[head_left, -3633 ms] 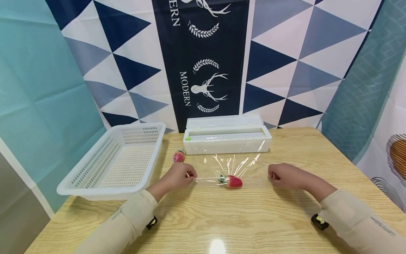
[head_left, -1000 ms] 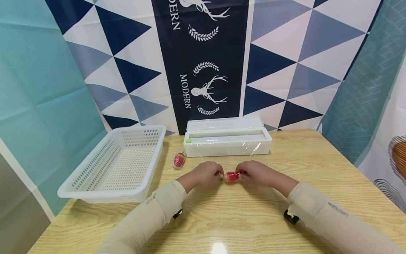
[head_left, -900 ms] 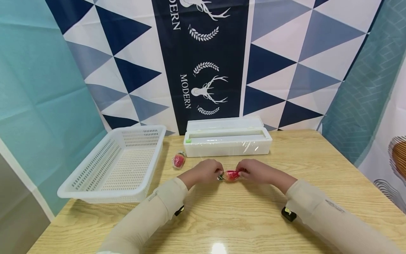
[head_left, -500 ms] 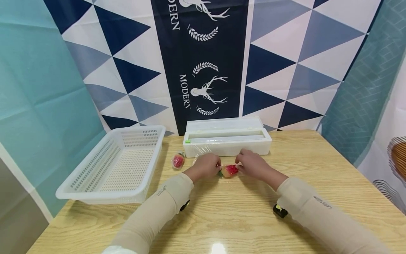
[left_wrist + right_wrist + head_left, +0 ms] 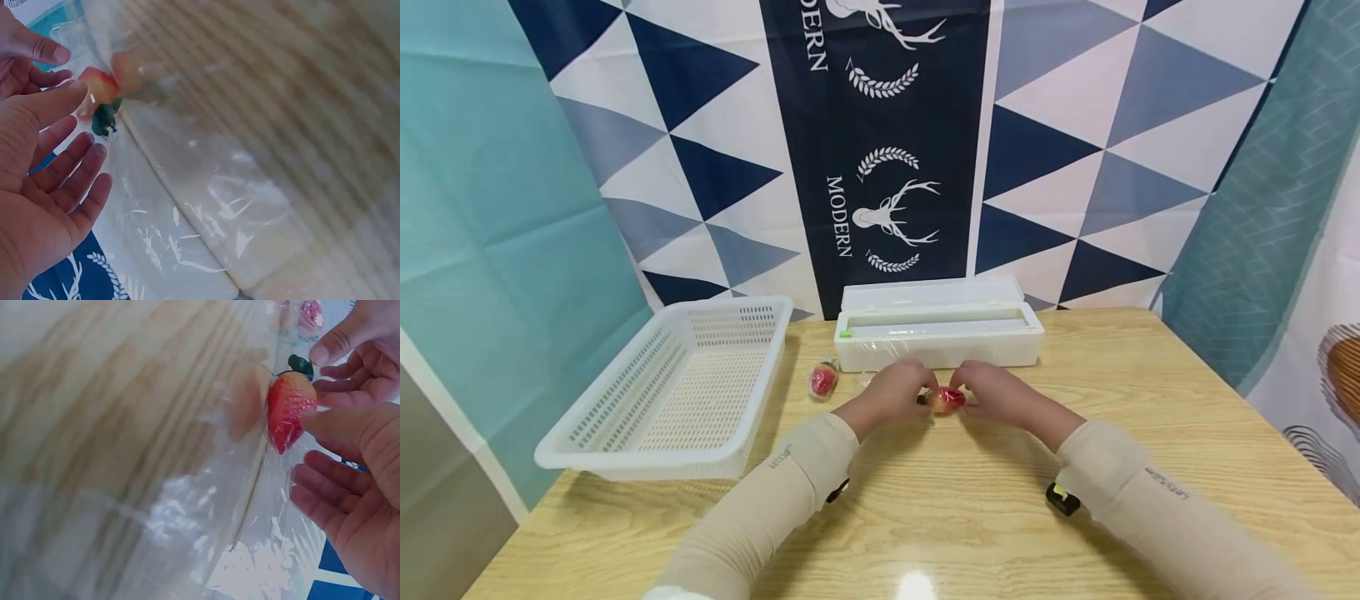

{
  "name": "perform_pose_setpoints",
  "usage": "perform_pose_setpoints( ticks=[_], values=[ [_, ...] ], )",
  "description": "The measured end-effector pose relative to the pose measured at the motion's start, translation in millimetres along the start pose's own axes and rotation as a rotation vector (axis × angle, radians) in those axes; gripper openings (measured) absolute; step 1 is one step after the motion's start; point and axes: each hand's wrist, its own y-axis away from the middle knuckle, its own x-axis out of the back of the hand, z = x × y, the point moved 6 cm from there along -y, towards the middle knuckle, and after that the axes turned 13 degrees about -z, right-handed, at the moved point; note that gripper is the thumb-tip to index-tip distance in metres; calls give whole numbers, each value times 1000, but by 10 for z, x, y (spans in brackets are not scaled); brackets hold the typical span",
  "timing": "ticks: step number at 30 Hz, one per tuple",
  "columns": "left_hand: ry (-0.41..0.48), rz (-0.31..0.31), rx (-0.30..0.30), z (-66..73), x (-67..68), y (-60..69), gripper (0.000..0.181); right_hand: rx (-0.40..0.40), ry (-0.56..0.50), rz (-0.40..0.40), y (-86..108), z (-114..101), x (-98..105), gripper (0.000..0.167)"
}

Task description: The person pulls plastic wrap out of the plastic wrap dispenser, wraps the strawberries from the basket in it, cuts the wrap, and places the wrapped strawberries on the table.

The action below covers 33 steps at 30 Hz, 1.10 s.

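A red strawberry (image 5: 950, 400) with a pale yellowish shoulder and green leaves lies on its side, wrapped in clear cling film (image 5: 231, 206). My left hand (image 5: 895, 392) is at its leafy end, thumb against or very near the fruit. At the red tip, my right hand (image 5: 1000, 396) touches the strawberry (image 5: 290, 409) with its thumb. Fingers of both hands are loosely bent and spread in the wrist views. Film stretches from the fruit toward a long white cling film dispenser (image 5: 940, 354), whose lid stands up.
Another strawberry (image 5: 823, 380), wrapped in film, lies left of the dispenser. A white perforated basket (image 5: 752, 408) stands at the left of the wooden table (image 5: 985, 517). Patterned cloth (image 5: 880, 167) hangs behind the table.
Earlier my hands were far apart, holding the film's edge over the strawberry. They have since come together at its ends. Hands and fruit have moved slightly toward the dispenser, the fruit turning.
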Motion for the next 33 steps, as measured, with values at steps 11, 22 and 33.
perform_pose_setpoints(
  ticks=[11, 22, 33],
  values=[
    [43, -7, 14, -79, -53, -101, 25, -59, -49, -37, -179, 147, -59, 21],
    [270, -19, 17, -349, 11, -195, 20, -11, -176, 13, -225, 283, 21, 5],
    [119, 77, 99, -316, 46, -205, 42, -93, -237, 27, -295, 389, 62, 13]
  ],
)
